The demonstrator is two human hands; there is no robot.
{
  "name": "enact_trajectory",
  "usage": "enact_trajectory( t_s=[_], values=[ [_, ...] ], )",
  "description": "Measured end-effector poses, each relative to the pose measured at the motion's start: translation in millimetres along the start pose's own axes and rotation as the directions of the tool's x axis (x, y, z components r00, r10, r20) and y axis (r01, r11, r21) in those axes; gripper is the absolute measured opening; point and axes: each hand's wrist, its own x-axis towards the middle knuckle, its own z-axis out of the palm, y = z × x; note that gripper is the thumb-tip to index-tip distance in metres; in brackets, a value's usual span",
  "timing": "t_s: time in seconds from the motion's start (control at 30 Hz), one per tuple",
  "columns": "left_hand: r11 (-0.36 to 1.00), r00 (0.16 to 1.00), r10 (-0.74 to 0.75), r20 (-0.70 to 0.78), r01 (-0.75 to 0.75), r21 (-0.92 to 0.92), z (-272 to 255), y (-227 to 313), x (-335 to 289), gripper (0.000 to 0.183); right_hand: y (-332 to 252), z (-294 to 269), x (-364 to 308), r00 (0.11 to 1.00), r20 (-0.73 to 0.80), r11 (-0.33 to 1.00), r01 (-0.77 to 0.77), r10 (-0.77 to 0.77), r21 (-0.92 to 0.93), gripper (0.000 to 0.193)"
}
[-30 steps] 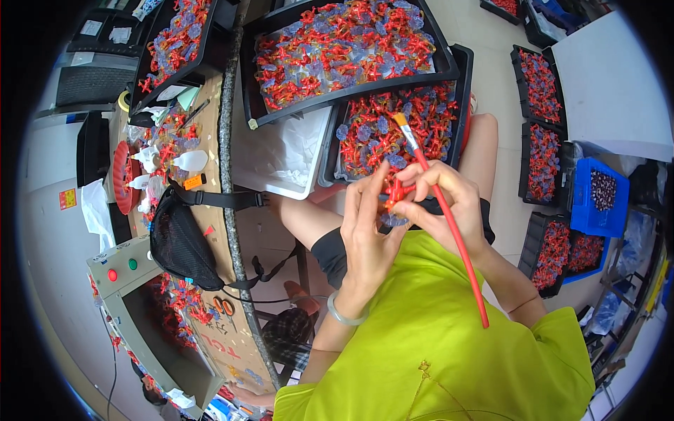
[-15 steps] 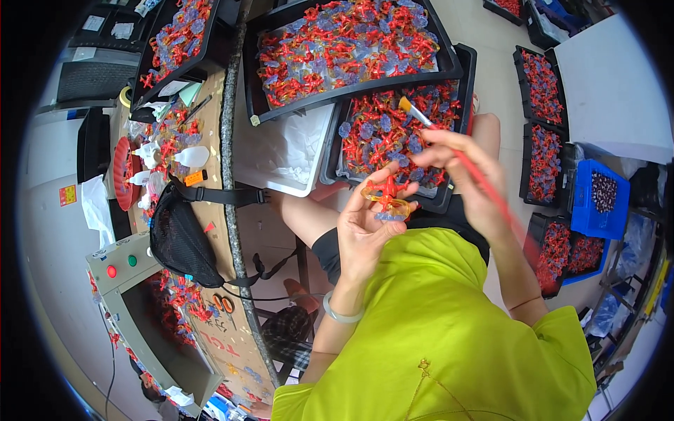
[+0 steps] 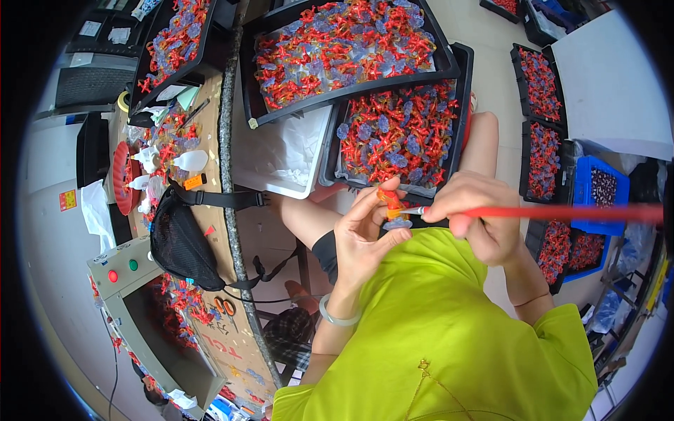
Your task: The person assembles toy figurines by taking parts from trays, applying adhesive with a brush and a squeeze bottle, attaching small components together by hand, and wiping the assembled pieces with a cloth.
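Observation:
In my left hand (image 3: 359, 235) a small red figurine (image 3: 390, 199) with a yellow part and a clear bluish base is pinched between thumb and fingers. My right hand (image 3: 479, 214) grips a red-handled paintbrush (image 3: 562, 213), held level with its handle pointing right. The brush's metal ferrule reaches the figurine, and its bristles appear to touch the yellow part; the tip is hard to make out. Just beyond my hands, a black tray (image 3: 460, 119) full of similar red and bluish figurines stands by my knees. Another heaped black tray (image 3: 351, 90) rests partly over it.
On the left is a workbench (image 3: 228, 133) with glue bottles (image 3: 189, 161), a black mesh waist bag (image 3: 184, 235), scissors (image 3: 224, 304) and a grey machine (image 3: 116, 277). A white bin (image 3: 309, 179) stands between bench and trays. More filled trays (image 3: 523, 151) and a blue crate (image 3: 583, 189) line the right.
My right hand has come down and turned the paintbrush from pointing up and away to level, bringing its tip to the figurine. The figurine has turned slightly in my left hand.

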Motion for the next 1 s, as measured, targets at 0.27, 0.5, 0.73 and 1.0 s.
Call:
enact_trajectory(
  t_s=[0.27, 0.5, 0.73, 1.0],
  values=[
    [0.923, 0.988, 0.154, -0.019, -0.137, 0.359, -3.9, 2.4, -1.8, 0.067, 10.9, -6.9, -4.9, 0.998, 0.049, 0.988, 0.033, -0.026, -0.148, 0.017],
    [0.794, 0.976, 0.214, -0.036, -0.152, 0.589, 4.1, 11.8, -0.2, 0.064, 7.8, -6.8, -7.5, 0.998, 0.056, 0.989, 0.026, -0.018, -0.143, 0.029],
    [0.744, 0.965, 0.26, -0.035, -0.177, 0.644, 5.4, 18.0, -0.7, 0.067, 14.5, -7.7, -8.9, 0.994, 0.103, 0.982, 0.045, -0.026, -0.184, 0.021],
    [0.746, 0.945, 0.295, -0.144, -0.133, 0.653, 10.1, 22.3, -0.4, 0.076, 15.2, -3.0, -9.5, 0.998, 0.018, 0.996, 0.061, -0.06, -0.057, 0.029]
  ],
)
